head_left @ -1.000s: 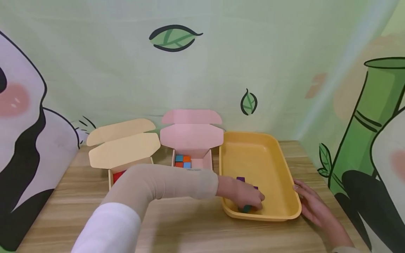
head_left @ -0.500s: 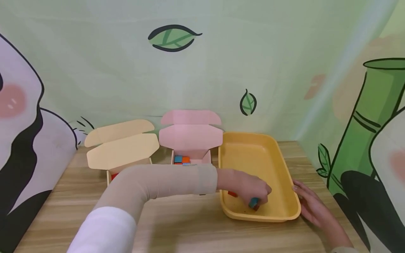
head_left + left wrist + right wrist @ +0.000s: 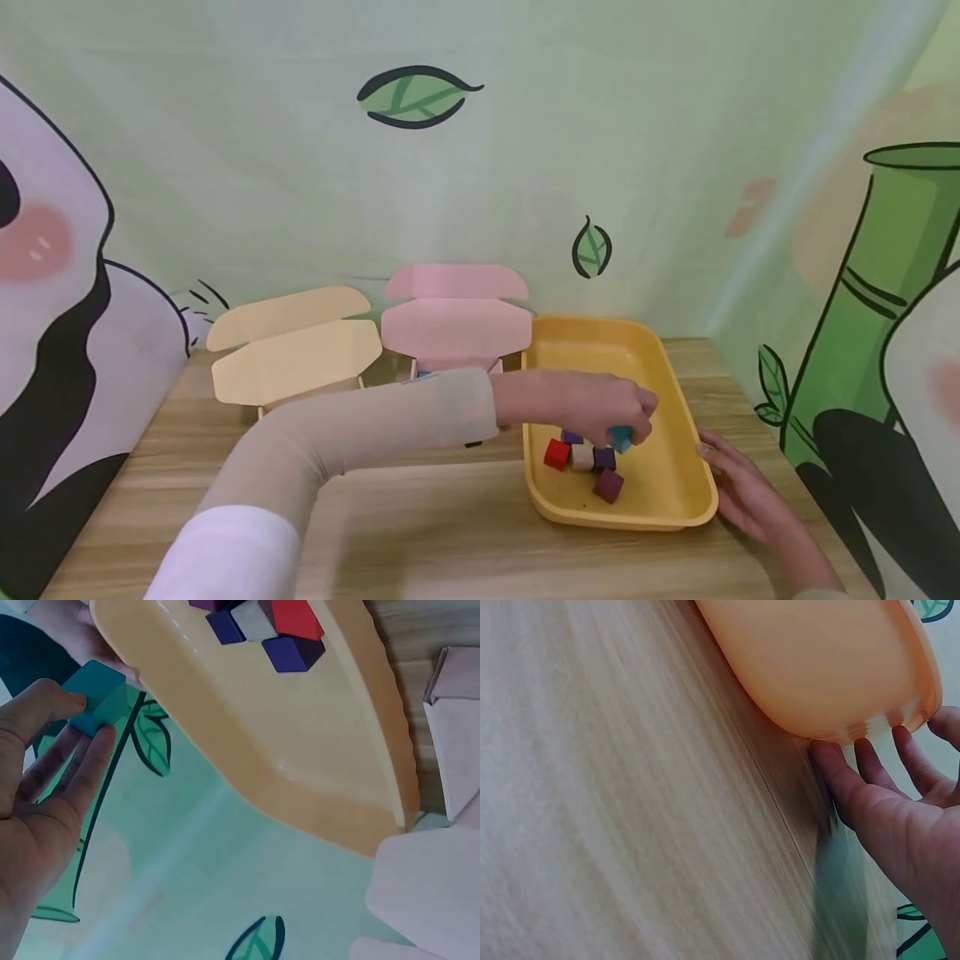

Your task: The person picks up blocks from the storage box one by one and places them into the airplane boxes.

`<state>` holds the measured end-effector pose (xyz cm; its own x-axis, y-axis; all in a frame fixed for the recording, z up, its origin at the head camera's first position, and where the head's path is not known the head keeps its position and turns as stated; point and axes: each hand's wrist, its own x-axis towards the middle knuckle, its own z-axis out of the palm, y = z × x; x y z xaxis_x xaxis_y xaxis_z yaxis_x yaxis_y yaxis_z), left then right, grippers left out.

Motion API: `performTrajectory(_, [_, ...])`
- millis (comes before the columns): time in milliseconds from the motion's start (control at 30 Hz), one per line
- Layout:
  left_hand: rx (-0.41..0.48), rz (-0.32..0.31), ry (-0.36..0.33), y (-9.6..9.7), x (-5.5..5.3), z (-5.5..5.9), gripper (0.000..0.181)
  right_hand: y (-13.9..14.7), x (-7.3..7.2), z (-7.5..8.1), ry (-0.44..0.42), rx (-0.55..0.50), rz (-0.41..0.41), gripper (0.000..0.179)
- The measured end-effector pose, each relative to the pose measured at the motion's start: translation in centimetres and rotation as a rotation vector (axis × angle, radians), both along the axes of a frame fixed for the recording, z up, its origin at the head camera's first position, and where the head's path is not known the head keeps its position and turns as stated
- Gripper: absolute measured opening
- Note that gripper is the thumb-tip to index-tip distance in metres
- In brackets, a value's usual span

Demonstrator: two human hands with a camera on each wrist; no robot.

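My left hand (image 3: 600, 404) is above the yellow tray (image 3: 660, 475) and pinches a teal cube (image 3: 97, 697) between thumb and fingertips. Below it in the tray, a red cube (image 3: 557, 455), a white cube (image 3: 582, 457) and a plum cube (image 3: 608, 485) lie close together with a dark purple cube (image 3: 603, 460). Another purple cube (image 3: 572, 437) is partly covered by the hand. My right hand (image 3: 753, 492) touches the tray's right side, its extended fingertips against the outer wall in the right wrist view.
Left of the tray stands a pink box (image 3: 456, 329) with its lid up, a bit of blue showing inside. Farther left is a cream box (image 3: 296, 362), also lid up, its inside hidden by my left sleeve. All rest on a wooden table (image 3: 420, 533) before a printed cloth backdrop (image 3: 480, 183).
My left hand has picked the teal cube up from the tray and moved up and to the right with it, uncovering the cubes below. My right hand stays at the tray's side.
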<state>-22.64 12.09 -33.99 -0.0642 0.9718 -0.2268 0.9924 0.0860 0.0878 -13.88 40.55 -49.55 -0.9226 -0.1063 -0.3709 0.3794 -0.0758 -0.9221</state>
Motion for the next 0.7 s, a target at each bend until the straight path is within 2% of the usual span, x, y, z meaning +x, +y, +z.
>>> performTrajectory(200, [0.042, 0.050, 0.014, -1.8, -1.1, 0.3, 0.022, 0.0, 0.0, 0.1, -0.020, -0.008, -0.009, 0.069])
performTrajectory(433, [0.071, 0.167, 0.008, -5.9, -2.9, -0.2, 0.023, -0.1, 0.0, -0.2, -0.006, -0.036, -0.006, 0.062])
performTrajectory(567, [0.095, 0.255, -0.011, -8.8, -4.1, -0.9, 0.021, 0.1, 0.1, -0.3, 0.023, -0.063, 0.016, 0.051])
performTrajectory(700, [0.135, 0.316, -0.022, -11.6, -5.8, -2.3, 0.021, 0.4, 0.2, -0.3, 0.032, -0.068, 0.033, 0.048])
